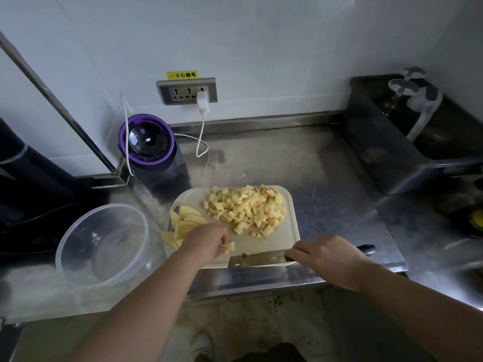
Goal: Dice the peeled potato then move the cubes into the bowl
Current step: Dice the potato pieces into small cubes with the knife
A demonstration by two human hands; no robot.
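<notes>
A white cutting board lies on the steel counter. A heap of diced potato cubes covers its far half. Several fanned potato slices lie at its left edge, partly off the board. My left hand rests on the board's near left with its fingers closed on a few potato pieces. My right hand grips a cleaver whose blade lies along the board's near edge, edge down. A clear plastic bowl stands to the left of the board, nothing visible inside.
A purple-rimmed appliance stands behind the board, with a white charger cable running from the wall socket. A dark bin holding glasses sits at the right. A dark object fills the far left. The counter's front edge runs just below the board.
</notes>
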